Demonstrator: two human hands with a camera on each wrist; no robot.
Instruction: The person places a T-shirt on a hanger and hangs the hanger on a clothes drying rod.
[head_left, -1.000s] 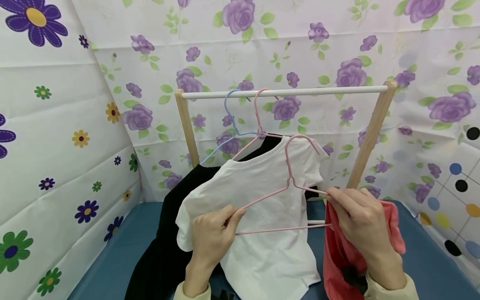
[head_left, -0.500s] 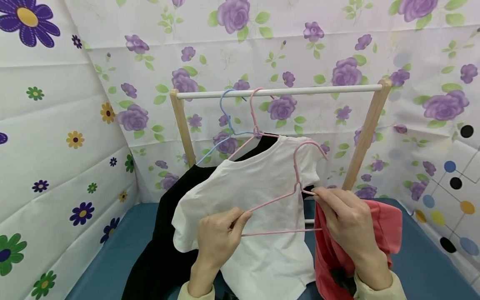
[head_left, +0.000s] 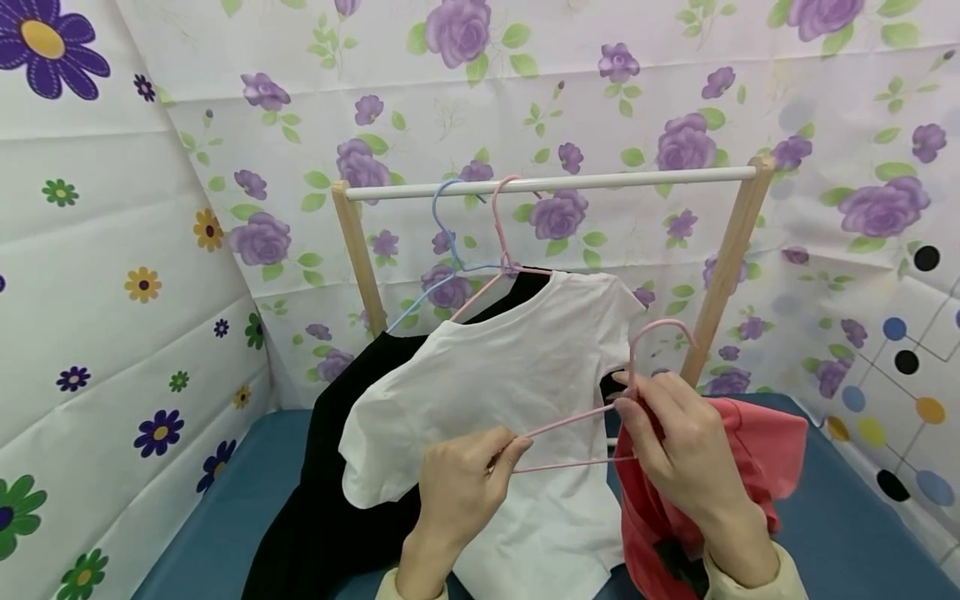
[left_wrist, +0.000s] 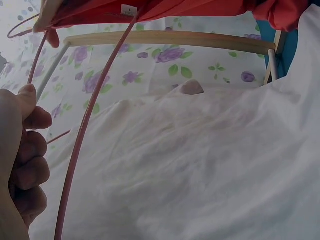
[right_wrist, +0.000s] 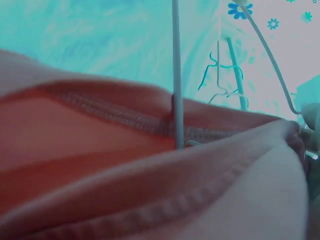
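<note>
A pink clothes hanger [head_left: 570, 420] is held in front of the hanging clothes. My left hand [head_left: 459, 492] pinches its left sloping arm. Near the base of the hook, my right hand [head_left: 684, 446] grips the same hanger. A coral-red garment [head_left: 765, 433] drapes around the hanger's right end, partly behind the right hand. In the right wrist view, the hanger's bar [right_wrist: 176, 65] enters the garment's seamed opening [right_wrist: 75, 135]. The left wrist view shows curled fingers [left_wrist: 32, 172] on the hanger, with the red cloth [left_wrist: 200, 9] along the top.
A rack with a white rail [head_left: 600, 182] and wooden posts [head_left: 727, 267] stands behind. On it hang a white T-shirt [head_left: 510, 358] on a pink hanger and a black garment [head_left: 322, 492]; a blue hanger [head_left: 420, 304] also hangs there. Beneath is a blue-green surface [head_left: 217, 517].
My right hand has shifted from the hanger's right arm to the base of the hook. The hook has moved down and right. My left hand has moved right with the hanger.
</note>
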